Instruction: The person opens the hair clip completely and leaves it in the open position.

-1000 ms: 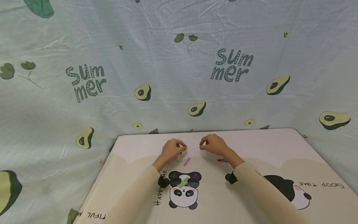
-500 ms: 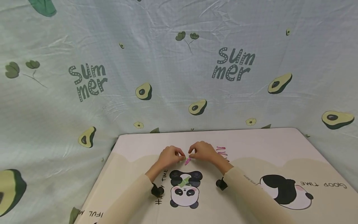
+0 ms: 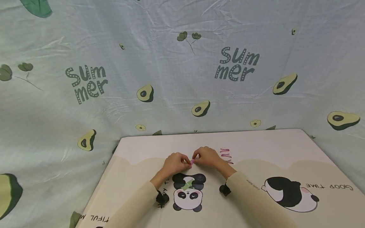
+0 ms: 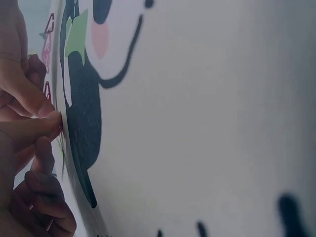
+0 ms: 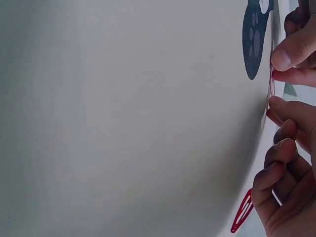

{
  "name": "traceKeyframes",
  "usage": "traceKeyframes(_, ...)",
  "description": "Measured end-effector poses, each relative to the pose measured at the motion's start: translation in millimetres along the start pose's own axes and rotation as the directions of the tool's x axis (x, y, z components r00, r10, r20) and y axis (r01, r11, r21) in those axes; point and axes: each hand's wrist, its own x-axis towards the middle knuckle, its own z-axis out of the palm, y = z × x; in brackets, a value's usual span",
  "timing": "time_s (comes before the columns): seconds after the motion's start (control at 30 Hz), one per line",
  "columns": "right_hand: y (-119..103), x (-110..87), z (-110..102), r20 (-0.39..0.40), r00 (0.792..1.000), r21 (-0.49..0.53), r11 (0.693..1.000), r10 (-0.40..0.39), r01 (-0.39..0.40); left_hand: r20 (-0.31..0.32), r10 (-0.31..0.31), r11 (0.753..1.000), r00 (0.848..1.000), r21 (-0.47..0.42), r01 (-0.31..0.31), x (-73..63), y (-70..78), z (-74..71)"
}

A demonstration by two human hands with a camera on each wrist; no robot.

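Note:
Both hands meet over a small pink snap hair clip (image 3: pixel 192 161) above the printed panda's feet. My left hand (image 3: pixel 175 163) pinches its lower left end between thumb and finger. From the other side, my right hand (image 3: pixel 206 156) pinches its upper end. In the right wrist view the clip spans the short gap between the fingertips of the left hand (image 5: pixel 298 52) and right hand (image 5: pixel 291 158). A thin green hair clip (image 4: pixel 60 148) shows beside the left fingers in the left wrist view; the hands hide it from the head view.
Right of the right hand, a pink clip (image 3: pixel 224 150), a second pink clip (image 3: pixel 226 155) and a dark red clip (image 3: pixel 229 162) lie in a column. The table cover (image 3: pixel 256 145) has panda prints. An avocado-print cloth (image 3: pixel 171 69) hangs behind the table's far edge.
The hands, earlier apart above the table, have come down and together at the pink clip, and both now pinch it. Moving left, the right arm has uncovered the column of clips.

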Motion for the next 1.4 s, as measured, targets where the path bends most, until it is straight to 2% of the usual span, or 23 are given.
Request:
traceKeyframes(0.13,2,-2.3,0,-0.003,1.000,0.042,0.999,0.009,-0.009,-0.002,0.007,1.000,1.000,-0.001,-0.007,0.4,0.0,1.3)
traceKeyframes(0.47,5,-9.2,-1,-0.041,0.998,0.105,0.994,-0.037,0.041,-0.032,-0.008,1.000,0.999,-0.010,0.008,-1.3,1.0,3.1)
traceKeyframes(0.63,6,-13.2,0,-0.055,0.998,0.141,0.989,-0.038,0.046,-0.042,-0.055,0.998,0.998,0.003,0.055,-1.6,2.4,3.6)
traceKeyframes(0.7,6,-14.9,0,-0.057,0.998,0.157,0.987,-0.029,0.037,-0.040,-0.070,0.998,0.997,0.007,0.070,-1.6,2.6,3.8)
traceKeyframes(0.87,5,-19.9,-6,-0.066,0.998,0.203,0.979,0.009,0.004,-0.047,-0.055,0.998,0.997,-0.002,0.055,-2.1,3.7,3.6)
traceKeyframes(1.07,8,-29.1,-17,-0.066,0.998,0.281,0.960,0.024,-0.005,-0.080,-0.040,0.992,0.996,-0.120,0.031,-2.1,10.1,4.9)
traceKeyframes(1.23,13,-40.7,-29,-0.080,0.996,0.338,0.941,0.028,0.001,-0.096,-0.031,0.968,0.995,-0.252,0.006,-2.5,21.3,5.9)
traceKeyframes(1.4,13,-55.7,-41,-0.123,0.992,0.360,0.932,0.015,0.030,-0.111,-0.029,0.944,0.993,-0.330,-0.009,-2.5,34.9,5.2)
